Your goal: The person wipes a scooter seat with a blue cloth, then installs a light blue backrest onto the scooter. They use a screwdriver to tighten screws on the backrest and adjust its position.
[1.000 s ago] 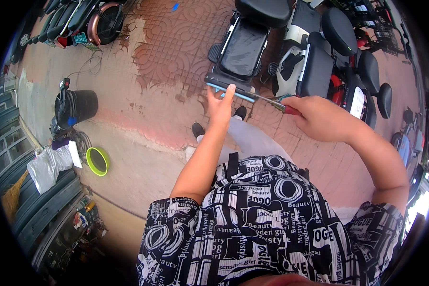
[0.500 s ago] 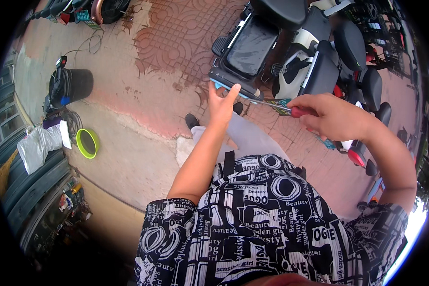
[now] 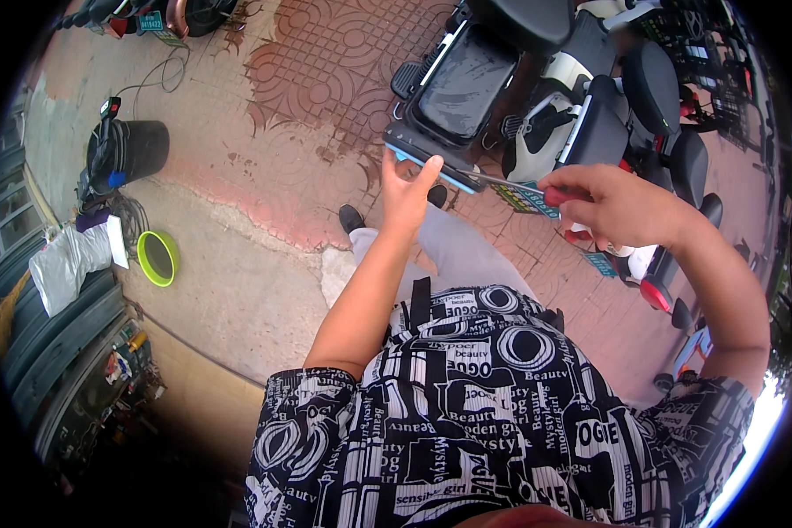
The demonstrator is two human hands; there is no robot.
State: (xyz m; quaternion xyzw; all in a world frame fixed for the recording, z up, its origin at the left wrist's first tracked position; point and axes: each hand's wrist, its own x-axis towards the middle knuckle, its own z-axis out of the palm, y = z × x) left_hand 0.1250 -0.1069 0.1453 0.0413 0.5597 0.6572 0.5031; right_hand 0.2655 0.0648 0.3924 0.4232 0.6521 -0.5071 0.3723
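Note:
My left hand [image 3: 407, 195] grips a long dark block [image 3: 440, 160] with a light-blue lower edge, thumb on the near side and fingers mostly hidden beneath. A screwdriver with a red handle [image 3: 558, 195] is in my right hand [image 3: 620, 207], fingers wrapped round it. Its thin metal shaft [image 3: 515, 184] points left at the right end of the block; whether the tip touches is too small to tell. Just beyond the block is the black, wet-looking rear part [image 3: 468, 84] of an electric scooter.
Parked scooters with black seats [image 3: 649, 92] line the right side. To the left stand a black bucket [image 3: 141, 151] with a cable behind it and a lime-green basin [image 3: 157, 259]. A silver bag [image 3: 66, 268] lies by the wall. Paving at the far side is partly wet.
My right hand has shifted a little to the right and away from me, and the screwdriver's shaft has drawn back along with it. My left hand keeps its hold on the block.

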